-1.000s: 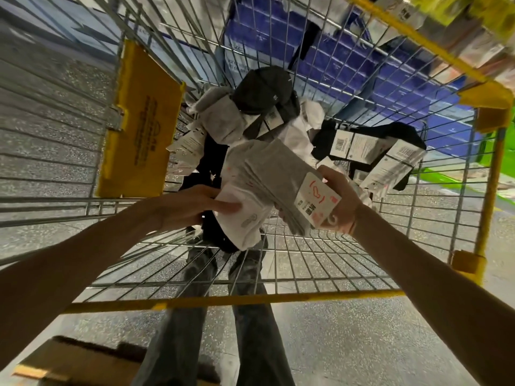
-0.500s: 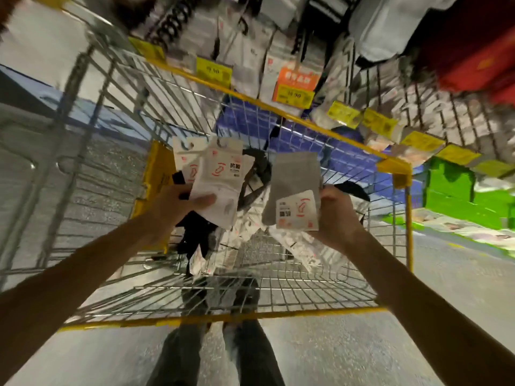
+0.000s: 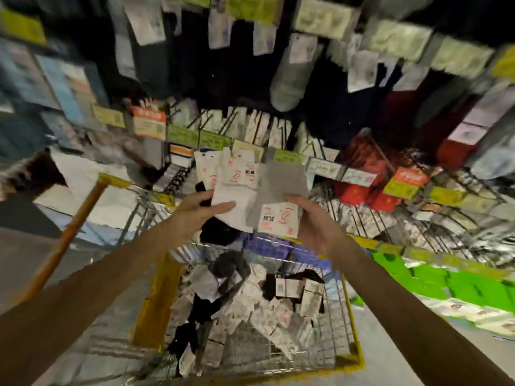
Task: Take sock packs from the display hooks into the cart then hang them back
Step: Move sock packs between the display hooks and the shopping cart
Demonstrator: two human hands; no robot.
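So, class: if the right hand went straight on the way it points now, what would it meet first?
Probably the price tags on the display hooks, just beyond the grey sock pack the right hand holds; blur leaves depth unclear.

A person's two arms are showing above the cart (image 3: 156, 302), both bare all the way down to the fingertips. The left forearm (image 3: 111, 274) is showing over the cart's left side, the right forearm (image 3: 404, 296) over its right side. Blur is softening the left hand (image 3: 200, 208) and right hand (image 3: 312, 222), hiding finer detail.
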